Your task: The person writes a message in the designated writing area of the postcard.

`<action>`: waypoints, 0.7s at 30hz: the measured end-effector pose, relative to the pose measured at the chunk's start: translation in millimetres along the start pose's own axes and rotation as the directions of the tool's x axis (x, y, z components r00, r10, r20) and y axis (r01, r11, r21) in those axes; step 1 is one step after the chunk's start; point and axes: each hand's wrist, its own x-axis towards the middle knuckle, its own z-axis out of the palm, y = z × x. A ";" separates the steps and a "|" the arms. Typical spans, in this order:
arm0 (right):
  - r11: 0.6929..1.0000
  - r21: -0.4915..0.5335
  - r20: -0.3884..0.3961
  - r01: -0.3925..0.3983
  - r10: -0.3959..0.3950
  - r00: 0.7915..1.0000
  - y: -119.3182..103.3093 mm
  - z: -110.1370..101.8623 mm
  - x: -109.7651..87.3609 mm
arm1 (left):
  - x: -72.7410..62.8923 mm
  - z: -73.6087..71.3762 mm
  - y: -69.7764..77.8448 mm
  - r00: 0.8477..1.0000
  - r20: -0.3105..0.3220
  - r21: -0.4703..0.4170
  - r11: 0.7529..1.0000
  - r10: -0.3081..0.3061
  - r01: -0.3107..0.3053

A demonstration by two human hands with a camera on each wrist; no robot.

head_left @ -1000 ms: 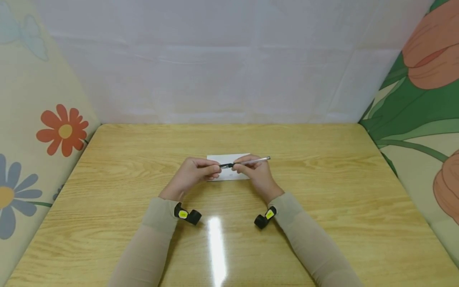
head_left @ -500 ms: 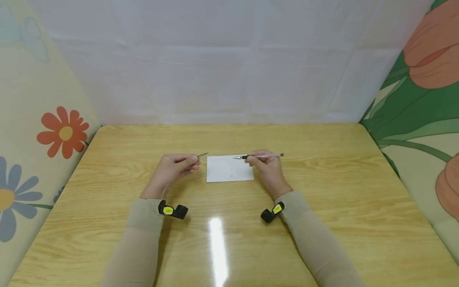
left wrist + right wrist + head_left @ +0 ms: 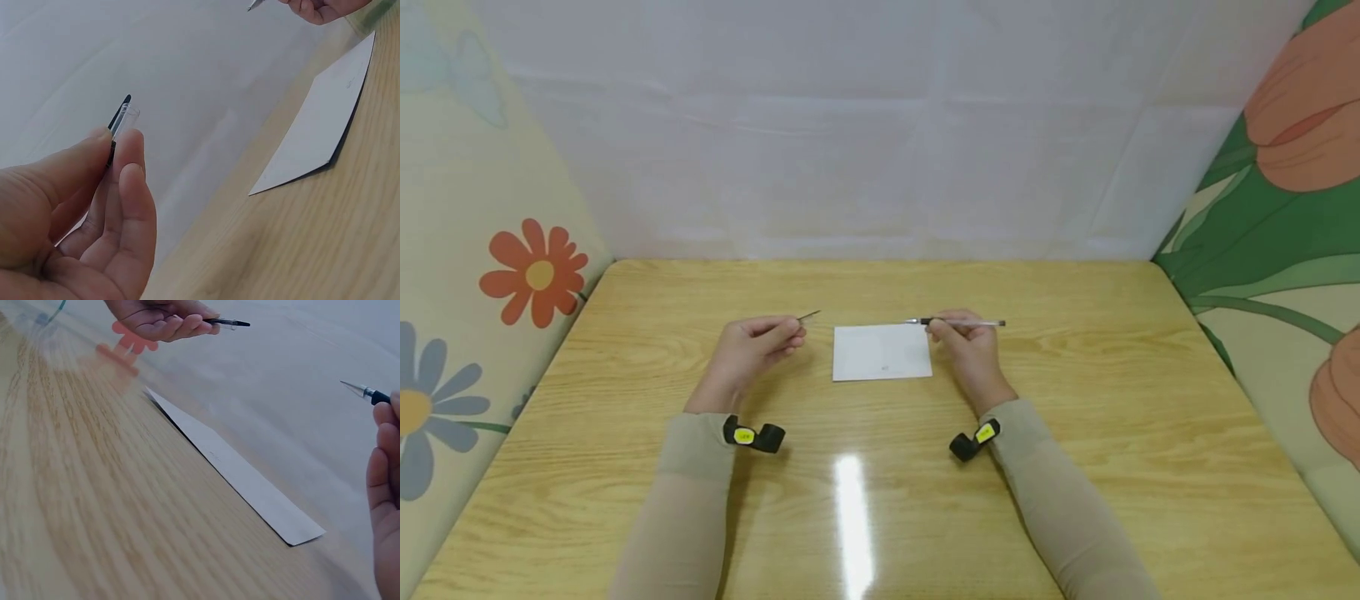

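My left hand [image 3: 752,354] pinches a clear pen cap [image 3: 127,119] with a black clip between thumb and fingers, left of the card. In my right hand [image 3: 966,350] is a pen [image 3: 977,322] with a clear barrel, a black grip and a bare metal tip [image 3: 355,388] that points left. Between the hands a white card [image 3: 880,354] lies on the table, with a small faint mark near its front edge. The pen's tip overlaps the card's far right corner in the head view. Cap and pen are well apart.
The wood-grain table [image 3: 880,500] reaches back to a white sheet [image 3: 880,167]. Flower-patterned panels [image 3: 445,250] stand at the left and right sides. A bright light reflection [image 3: 853,525] shows on the table in front of the card.
The cap has come off the pen's tip. My left hand has moved left with the cap, and my right hand has moved right with the pen, uncovering the card.
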 end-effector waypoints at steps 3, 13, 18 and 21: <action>1.000 -0.012 -0.025 -0.006 0.006 1.000 -0.8 -0.6 0.8 | -0.1 -4.5 -0.8 1.000 -0.011 -0.005 1.000 0.008 -0.008; 0.999 -0.009 -0.089 -0.043 0.042 0.995 0.4 -2.5 3.0 | 1.4 -25.5 -8.0 0.995 -0.083 -0.037 0.997 0.062 -0.065; 0.999 0.015 -0.098 -0.040 0.041 0.994 1.3 -3.0 3.7 | 2.1 -34.6 -11.4 0.990 -0.132 -0.105 0.992 0.053 -0.067; 0.999 0.024 -0.103 -0.045 0.047 0.994 1.5 -2.9 4.2 | 2.6 -37.6 -12.8 0.987 -0.155 -0.152 0.986 0.047 -0.071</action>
